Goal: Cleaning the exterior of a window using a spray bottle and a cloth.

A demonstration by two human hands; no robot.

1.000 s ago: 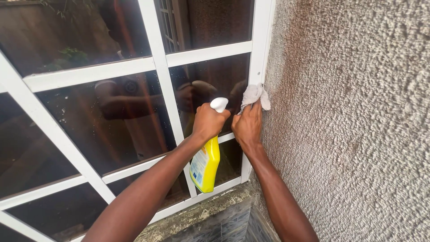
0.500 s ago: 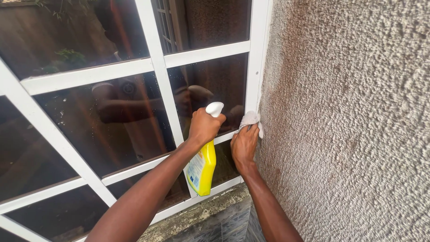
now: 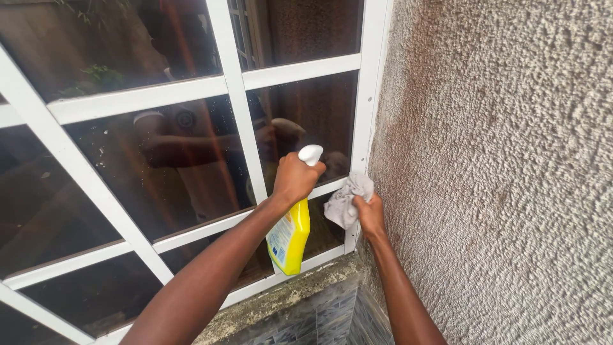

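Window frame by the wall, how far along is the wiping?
Done: cannot tell; the white frame above shows no marked difference. In hand: right hand presses a grey cloth low on that frame; left hand grips a yellow spray bottle. Left: glass panes show specks.

Window left of wall

Yellow spray bottle with white trigger top, blue-and-white label, beside window
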